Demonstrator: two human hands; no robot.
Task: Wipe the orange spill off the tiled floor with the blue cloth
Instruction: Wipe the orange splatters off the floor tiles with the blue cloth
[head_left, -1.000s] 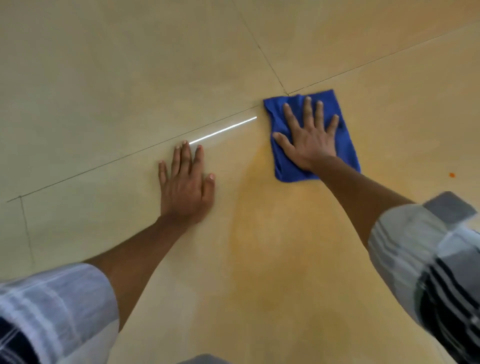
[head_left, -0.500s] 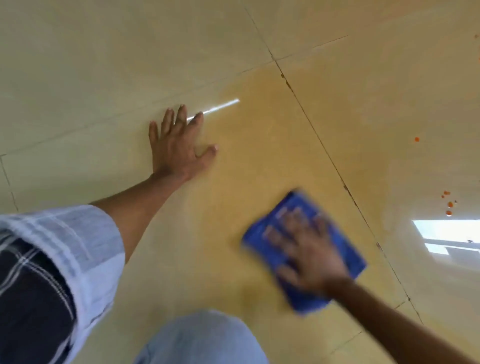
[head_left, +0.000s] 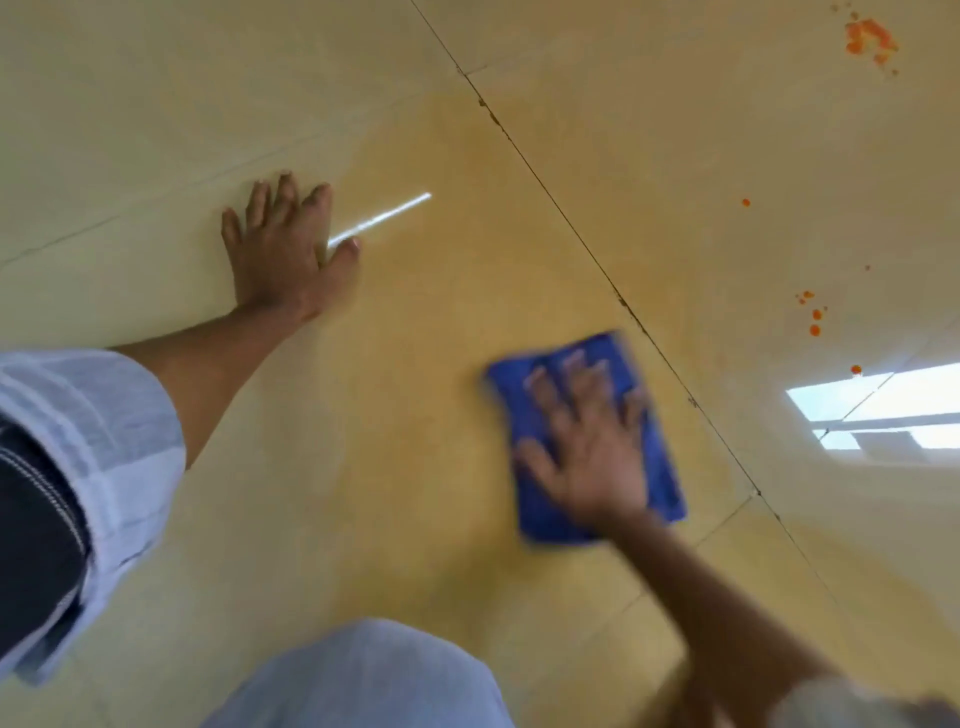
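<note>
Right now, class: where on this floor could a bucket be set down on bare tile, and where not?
Bare tile lies beyond the left hand, past the grout line. Avoid the orange film between that hand and the blue cloth under the right hand, and the orange droplets beyond the dark joint.

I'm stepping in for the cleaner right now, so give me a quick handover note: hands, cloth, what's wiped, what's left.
Left hand: flat on the tiled floor, bracing, holding nothing.
Right hand: spread flat on the blue cloth, pressing it to the floor; motion-blurred.
Cloth lies just left of a grout line, inside a broad orange film.
Done: nothing looks fully clean; the film looks thinly smeared.
Left: that film, plus orange drops and a larger splatter beyond the grout line, untouched.
</note>
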